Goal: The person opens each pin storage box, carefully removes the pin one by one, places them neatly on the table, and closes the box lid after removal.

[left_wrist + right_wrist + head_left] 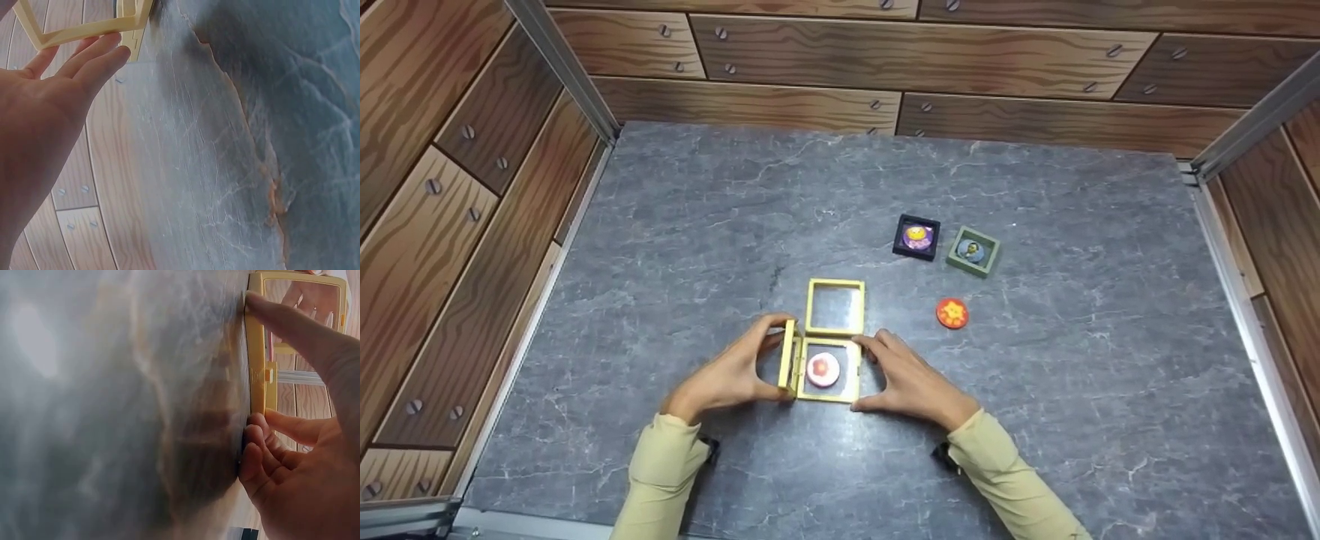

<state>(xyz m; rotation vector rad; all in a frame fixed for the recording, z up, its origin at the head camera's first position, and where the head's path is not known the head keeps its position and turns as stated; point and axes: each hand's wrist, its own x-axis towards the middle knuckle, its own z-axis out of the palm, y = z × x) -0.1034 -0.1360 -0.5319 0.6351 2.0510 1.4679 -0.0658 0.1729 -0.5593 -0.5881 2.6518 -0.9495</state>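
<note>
Holding yellow case (835,337): left hand (733,376) | veined grey tabletop (720,225) | plank-patterned walls (840,56)

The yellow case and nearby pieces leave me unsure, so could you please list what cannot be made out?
Left wrist view: upper part of the raised panel, cut off by the top edge.
Right wrist view: most of the white disc, hidden behind the yellow case.
Head view: fine details of the picture in the green box, too small.

Yellow frames (834,332) look smooth plastic; tabletop (720,225), glossy; sleeves (664,465), matt cloth.
</note>
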